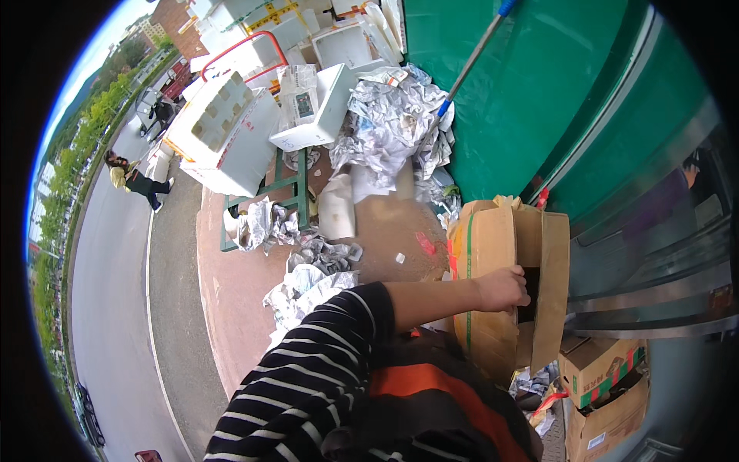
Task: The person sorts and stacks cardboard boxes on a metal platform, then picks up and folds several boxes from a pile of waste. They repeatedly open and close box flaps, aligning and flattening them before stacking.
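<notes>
A large brown cardboard box (485, 254) with green tape on its side stands against my body, its top flaps partly raised over a dark inside. My left hand (504, 289), in a black-and-white striped sleeve, reaches across to it. The fingers curl over the edge of the box's opening, and their tips are partly hidden in the gap beside the outer flap (551, 285). My right hand does not show.
Crumpled newspaper (389, 123) is heaped by a green wall (508, 100), with a blue-ended pole (473, 65) leaning there. White foam boxes (231, 138) sit on a green-framed cart (285, 185). More cardboard boxes (608, 416) stand lower right. A person (138, 181) is by the road.
</notes>
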The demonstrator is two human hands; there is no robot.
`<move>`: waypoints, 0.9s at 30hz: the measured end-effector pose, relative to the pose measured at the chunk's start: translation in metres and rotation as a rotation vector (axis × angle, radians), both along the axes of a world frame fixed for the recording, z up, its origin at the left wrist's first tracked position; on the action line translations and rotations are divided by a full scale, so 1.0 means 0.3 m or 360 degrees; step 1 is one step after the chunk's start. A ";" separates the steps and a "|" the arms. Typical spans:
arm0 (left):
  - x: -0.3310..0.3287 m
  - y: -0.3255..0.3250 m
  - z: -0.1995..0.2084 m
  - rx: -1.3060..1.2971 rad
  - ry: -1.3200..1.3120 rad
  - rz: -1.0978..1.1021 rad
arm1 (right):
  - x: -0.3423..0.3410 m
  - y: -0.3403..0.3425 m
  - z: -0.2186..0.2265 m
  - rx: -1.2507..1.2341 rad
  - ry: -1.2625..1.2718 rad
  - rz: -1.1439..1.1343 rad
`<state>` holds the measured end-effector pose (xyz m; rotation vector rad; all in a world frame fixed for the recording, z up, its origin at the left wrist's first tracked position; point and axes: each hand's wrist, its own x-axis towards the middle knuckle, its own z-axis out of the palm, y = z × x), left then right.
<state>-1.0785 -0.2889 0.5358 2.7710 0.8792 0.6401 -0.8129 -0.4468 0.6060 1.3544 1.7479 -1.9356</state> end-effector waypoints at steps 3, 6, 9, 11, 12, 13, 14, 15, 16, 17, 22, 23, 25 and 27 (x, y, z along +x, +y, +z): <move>-0.036 -0.077 -0.007 -0.0004 -0.0095 -0.0042 | 0.113 0.143 0.047 0.0007 0.0227 -0.0745; -0.046 -0.137 0.014 0.0064 0.0082 -0.0043 | 0.028 0.342 -0.116 0.0959 0.0514 -0.0629; -0.037 -0.130 0.067 -0.0185 0.0284 -0.0080 | -0.160 0.434 -0.348 0.1071 0.0516 -0.0366; -0.037 -0.108 0.132 -0.0486 0.0532 -0.0073 | -0.214 0.440 -0.526 0.1355 0.0127 0.0034; -0.030 -0.087 0.192 -0.0821 0.0737 0.0035 | -0.230 0.436 -0.593 0.1381 -0.0184 0.0262; -0.039 -0.060 0.219 -0.1011 0.0880 0.0135 | -0.262 0.428 -0.620 0.1341 -0.0286 0.0371; -0.053 -0.029 0.212 -0.1056 0.1006 0.0281 | -0.291 0.413 -0.636 0.1298 -0.0395 0.0490; -0.069 0.007 0.196 -0.1024 0.1149 0.0447 | -0.311 0.399 -0.650 0.1251 -0.0507 0.0604; -0.090 0.033 0.153 -0.0953 0.1292 0.0633 | -0.323 0.385 -0.673 0.1397 -0.0363 0.0474; -0.104 0.068 0.101 -0.0927 0.1418 0.0769 | -0.334 0.385 -0.687 0.1262 -0.0321 0.0394; -0.110 0.278 -0.055 -0.1249 0.1756 0.1056 | -0.393 0.382 -0.683 0.0816 -0.0242 0.0228; -0.087 0.295 -0.103 -0.1277 0.1732 0.1146 | -0.370 0.376 -0.695 0.0805 -0.0272 0.0207; -0.058 0.268 -0.205 -0.1042 0.1645 0.1357 | -0.366 0.361 -0.732 0.0871 -0.0261 0.0154; -0.114 0.254 -0.298 -0.0712 0.1672 0.1187 | -0.381 0.338 -0.766 0.0975 -0.0252 0.0128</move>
